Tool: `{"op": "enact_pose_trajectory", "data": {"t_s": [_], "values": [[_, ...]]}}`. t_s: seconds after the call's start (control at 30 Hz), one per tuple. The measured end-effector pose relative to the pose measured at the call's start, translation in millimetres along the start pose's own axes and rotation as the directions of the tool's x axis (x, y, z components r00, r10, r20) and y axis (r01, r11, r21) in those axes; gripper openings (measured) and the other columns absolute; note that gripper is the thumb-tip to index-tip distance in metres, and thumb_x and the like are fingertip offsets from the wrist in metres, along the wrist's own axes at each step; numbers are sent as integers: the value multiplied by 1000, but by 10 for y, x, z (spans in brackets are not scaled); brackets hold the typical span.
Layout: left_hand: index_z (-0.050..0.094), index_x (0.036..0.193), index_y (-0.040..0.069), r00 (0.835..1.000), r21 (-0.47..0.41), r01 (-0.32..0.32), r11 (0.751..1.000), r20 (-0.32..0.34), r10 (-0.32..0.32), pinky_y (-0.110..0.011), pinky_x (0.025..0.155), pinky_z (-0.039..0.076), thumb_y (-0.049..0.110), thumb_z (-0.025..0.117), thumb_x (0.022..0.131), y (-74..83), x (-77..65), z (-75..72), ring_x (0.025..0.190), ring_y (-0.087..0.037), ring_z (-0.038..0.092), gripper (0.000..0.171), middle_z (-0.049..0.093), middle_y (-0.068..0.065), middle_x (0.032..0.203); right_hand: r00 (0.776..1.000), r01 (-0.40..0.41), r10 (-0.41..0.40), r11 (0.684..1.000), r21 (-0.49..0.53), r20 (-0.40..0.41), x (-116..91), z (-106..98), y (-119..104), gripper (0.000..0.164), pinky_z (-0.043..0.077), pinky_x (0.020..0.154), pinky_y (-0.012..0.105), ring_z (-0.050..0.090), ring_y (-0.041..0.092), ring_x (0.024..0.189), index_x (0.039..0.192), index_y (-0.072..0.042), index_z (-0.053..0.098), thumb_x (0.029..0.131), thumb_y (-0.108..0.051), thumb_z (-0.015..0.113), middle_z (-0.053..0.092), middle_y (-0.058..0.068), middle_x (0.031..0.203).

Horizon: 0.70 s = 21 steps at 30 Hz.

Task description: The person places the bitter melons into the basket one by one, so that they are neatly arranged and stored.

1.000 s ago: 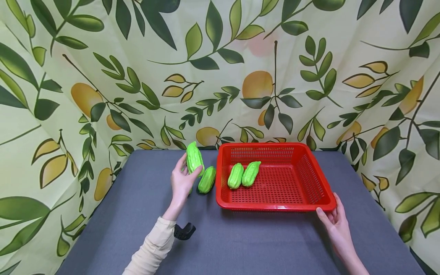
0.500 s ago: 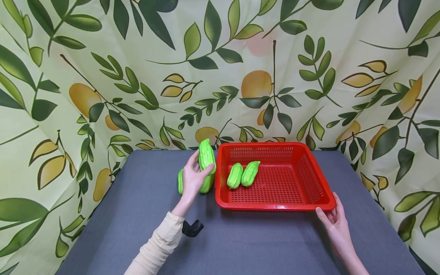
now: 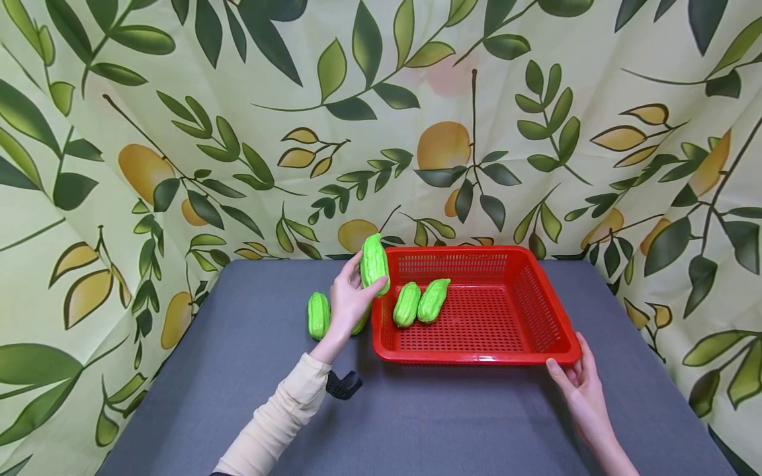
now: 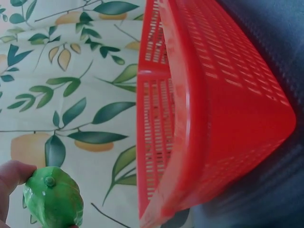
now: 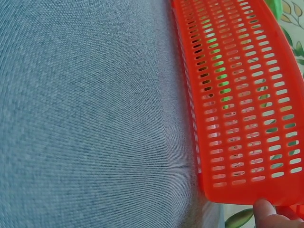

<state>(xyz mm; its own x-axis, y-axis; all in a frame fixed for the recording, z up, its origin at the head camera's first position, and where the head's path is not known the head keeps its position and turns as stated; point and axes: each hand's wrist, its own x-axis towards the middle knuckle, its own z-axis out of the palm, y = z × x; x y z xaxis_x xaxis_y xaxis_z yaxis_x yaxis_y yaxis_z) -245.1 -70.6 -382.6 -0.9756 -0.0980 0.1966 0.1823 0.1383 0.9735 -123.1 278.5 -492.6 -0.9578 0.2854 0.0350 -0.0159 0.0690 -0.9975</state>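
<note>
My left hand (image 3: 347,299) grips a bright green, ridged bitter melon (image 3: 374,261) between thumb and fingers, raised at the left rim of the red plastic basket (image 3: 464,359). In the left wrist view, the stem end of that melon (image 4: 53,197) faces the camera, beside the basket's wall (image 4: 237,104). My right hand (image 3: 583,390) holds the basket's near right corner, thumb on the rim and fingers around the side. Inside the basket, two similar melons lie side by side, one left (image 3: 407,305) and one right (image 3: 434,301).
Left of the basket, another green melon (image 3: 318,316) lies on the grey cloth-covered table (image 3: 238,370). One more melon (image 3: 360,320) is partly hidden behind my left hand. A leaf-patterned curtain (image 3: 381,132) stands behind and at the sides.
My left hand has carried the bitter melon right and slightly up to the basket's left rim, uncovering the melon on the far left. My right hand and the basket have stayed put.
</note>
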Motion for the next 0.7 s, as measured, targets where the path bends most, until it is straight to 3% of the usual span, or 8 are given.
{"op": "enact_pose_trajectory", "data": {"t_s": [0.27, 0.7], "values": [[44, 141, 7, 998, 30, -2, 1000, 58, 0, -39, 100, 47, 10, 77, 77, 13, 75, 106, 124, -29, 54, 71, 52, -18, 138, 1000, -30, 29, 999, -38, -8, -3, 8, -15, 86, 40, 80, -4, 39, -18, 105, 153, -20, -4, 94, -15, 57, 7, 23, 157], [44, 141, 6, 992, -12, 4, 1000, 125, -2, -36, 102, 46, 6, 75, 78, 29, 226, 280, 126, -26, 53, 69, 53, -17, 137, 1000, -11, 11, 1000, -11, -11, -4, 9, -15, 85, 40, 80, -3, 42, -18, 104, 154, -20, -2, 94, -13, 57, 9, 24, 157]]}}
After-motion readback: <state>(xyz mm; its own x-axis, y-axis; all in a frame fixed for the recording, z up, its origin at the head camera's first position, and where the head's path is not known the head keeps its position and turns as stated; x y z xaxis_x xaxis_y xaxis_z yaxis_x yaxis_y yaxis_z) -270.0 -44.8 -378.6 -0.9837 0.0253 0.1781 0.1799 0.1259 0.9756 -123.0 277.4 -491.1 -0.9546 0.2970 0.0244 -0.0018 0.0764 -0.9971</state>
